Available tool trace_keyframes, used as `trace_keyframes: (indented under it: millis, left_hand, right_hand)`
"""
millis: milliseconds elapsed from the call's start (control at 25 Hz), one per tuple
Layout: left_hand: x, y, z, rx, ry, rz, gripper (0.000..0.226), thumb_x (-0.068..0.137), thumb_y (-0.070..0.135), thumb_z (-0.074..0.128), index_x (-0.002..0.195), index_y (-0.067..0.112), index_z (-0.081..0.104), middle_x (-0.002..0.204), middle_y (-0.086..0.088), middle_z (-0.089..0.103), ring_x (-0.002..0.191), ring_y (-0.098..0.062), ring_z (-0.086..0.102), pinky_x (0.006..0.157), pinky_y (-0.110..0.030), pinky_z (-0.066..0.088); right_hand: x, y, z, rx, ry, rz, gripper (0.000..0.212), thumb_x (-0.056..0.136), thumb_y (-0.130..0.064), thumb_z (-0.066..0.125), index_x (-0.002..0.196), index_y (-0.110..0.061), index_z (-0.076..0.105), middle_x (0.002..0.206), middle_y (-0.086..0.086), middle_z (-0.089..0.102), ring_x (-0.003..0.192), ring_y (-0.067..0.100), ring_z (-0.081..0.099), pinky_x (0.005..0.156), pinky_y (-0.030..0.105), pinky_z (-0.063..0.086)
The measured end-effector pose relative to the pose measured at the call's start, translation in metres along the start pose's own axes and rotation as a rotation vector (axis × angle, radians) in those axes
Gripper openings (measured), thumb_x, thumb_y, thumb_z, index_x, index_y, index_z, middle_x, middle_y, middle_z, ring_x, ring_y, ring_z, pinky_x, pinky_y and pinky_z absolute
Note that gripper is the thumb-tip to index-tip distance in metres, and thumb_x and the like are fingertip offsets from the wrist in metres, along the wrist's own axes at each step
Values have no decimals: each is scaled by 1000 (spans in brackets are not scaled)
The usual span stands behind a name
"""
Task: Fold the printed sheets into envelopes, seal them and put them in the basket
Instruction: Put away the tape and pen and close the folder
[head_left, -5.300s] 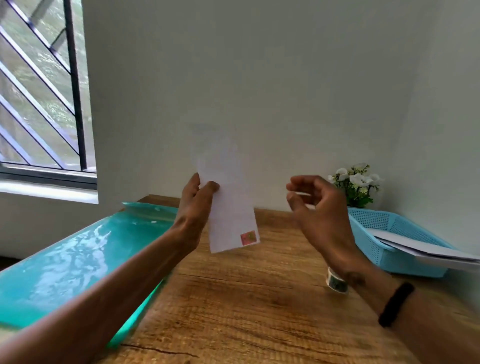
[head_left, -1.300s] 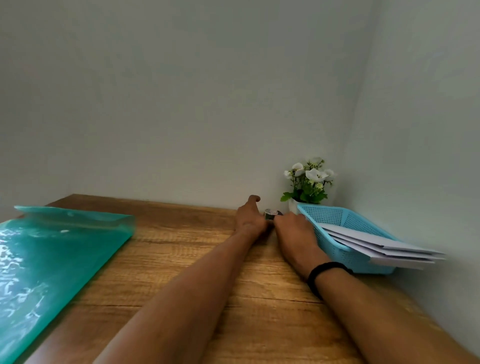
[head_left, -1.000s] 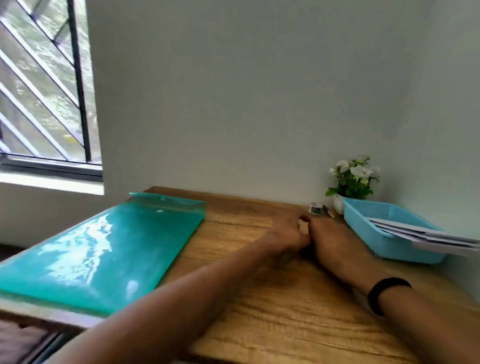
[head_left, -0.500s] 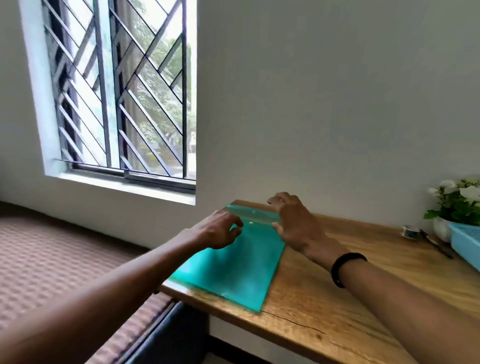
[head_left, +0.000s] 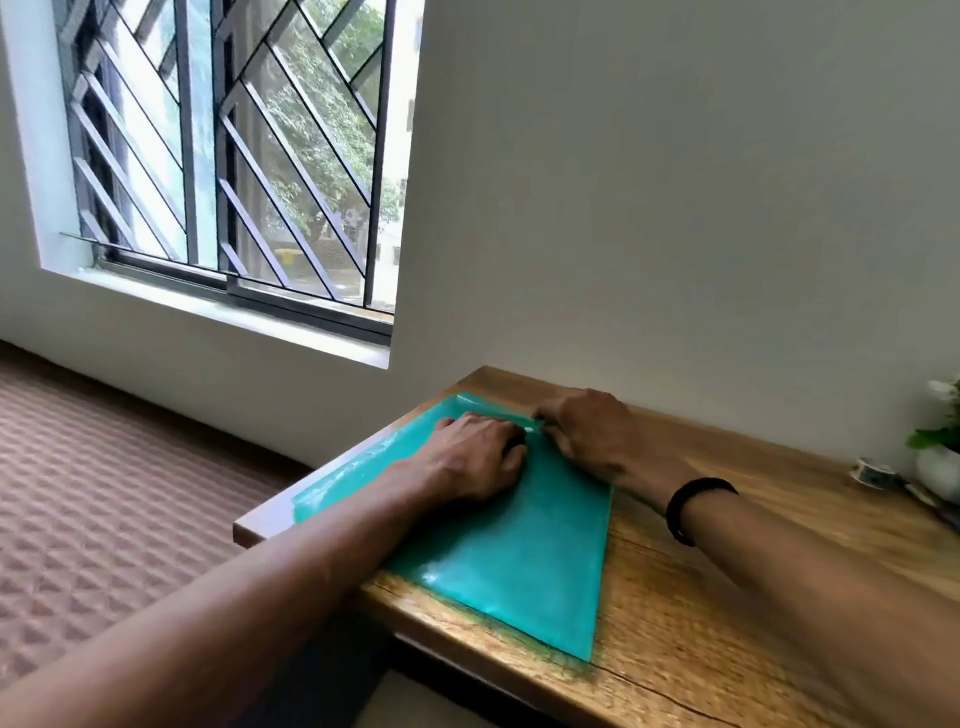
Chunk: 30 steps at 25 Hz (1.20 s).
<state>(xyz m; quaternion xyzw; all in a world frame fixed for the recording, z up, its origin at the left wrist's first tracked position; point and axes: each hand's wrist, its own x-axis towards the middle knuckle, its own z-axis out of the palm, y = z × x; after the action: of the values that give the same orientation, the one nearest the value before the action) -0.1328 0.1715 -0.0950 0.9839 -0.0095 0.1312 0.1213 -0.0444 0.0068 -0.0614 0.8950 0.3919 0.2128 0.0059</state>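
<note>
A green plastic folder (head_left: 519, 561) lies flat on the left end of the wooden table (head_left: 727, 623). My left hand (head_left: 467, 457) rests palm down on the folder's far half, its fingers bent against the plastic. My right hand (head_left: 592, 436) is at the folder's far right corner, where its curled fingers pinch the folder's top edge. No printed sheet or envelope is visible, and the basket is out of view.
A small tape roll (head_left: 870, 470) and a white flower pot (head_left: 940, 462) stand at the table's far right by the wall. A barred window (head_left: 234, 171) is on the left. Patterned floor (head_left: 104, 493) lies beyond the table's left edge.
My view swung left from the basket and tape roll to the folder. Both hands moved from the table's right side onto the folder and now touch its far end.
</note>
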Motion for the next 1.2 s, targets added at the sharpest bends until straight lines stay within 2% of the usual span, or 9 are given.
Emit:
trace_keyframes:
  millis: [200,360,520,600,680,760,880,1040,1200]
  left_hand:
    - [3,-2,2,-45,12,2,45,93,48,34,113,26,67,122,-2,71,119,-28,63,101,-49,49]
    - [9,-4,3,-74,49,-7,46,86,51,34,94,21,67,110,-5,73,109,-32,65,96,-49,53]
    - [8,-6,9,-38,102,32,45,86,51,38,89,18,68,104,-9,72,104,-35,66,92,-48,55]
    - [3,-5,3,-9,130,6,41,92,52,47,99,20,72,111,-9,69,111,-35,64,96,-48,53]
    - [-9,3,-13,151,123,-41,41,97,54,51,119,27,71,130,-6,63,127,-32,55,109,-50,43]
    - [-28,14,-33,248,60,-124,48,101,58,43,133,30,64,143,-4,58,137,-31,48,117,-57,31]
    - [-73,26,-44,150,-46,-234,59,103,65,25,147,36,50,157,-1,48,148,-31,39,121,-65,21]
    - [-117,39,-34,60,-239,-314,70,100,74,17,163,43,14,176,2,4,161,-33,-1,122,-69,-3]
    - [-93,39,-32,71,-240,-282,70,101,74,20,163,43,12,176,3,3,161,-33,-2,122,-70,-1]
  right_hand:
    - [4,-9,-6,-163,-39,-70,38,93,-15,56,124,-30,74,117,1,75,105,27,69,80,36,52]
    - [7,-16,-10,-238,-130,-65,23,92,-15,58,106,-21,75,105,3,71,92,26,67,67,34,44]
    - [4,-37,-24,-294,-280,-47,16,99,-16,56,107,-12,70,112,9,65,89,27,61,71,35,43]
    - [-5,-48,-31,-223,-359,5,25,103,-17,52,124,-8,63,127,13,60,111,31,61,83,37,47]
    - [-21,-56,-33,-33,-299,124,37,102,-24,56,136,-8,55,138,14,55,126,32,55,101,43,47]
    - [-43,-62,-35,149,-149,196,46,104,-40,50,140,-11,54,142,14,53,134,34,50,111,46,43]
    - [-90,-68,-49,420,-157,209,68,102,-65,36,156,-24,42,165,5,37,153,24,33,126,43,28]
    - [-149,-70,-59,370,-390,155,80,93,-82,25,162,-43,21,174,-4,11,161,20,7,130,47,10]
    - [-142,-70,-52,328,-397,204,80,94,-81,24,163,-42,17,175,0,11,161,25,8,130,49,8]
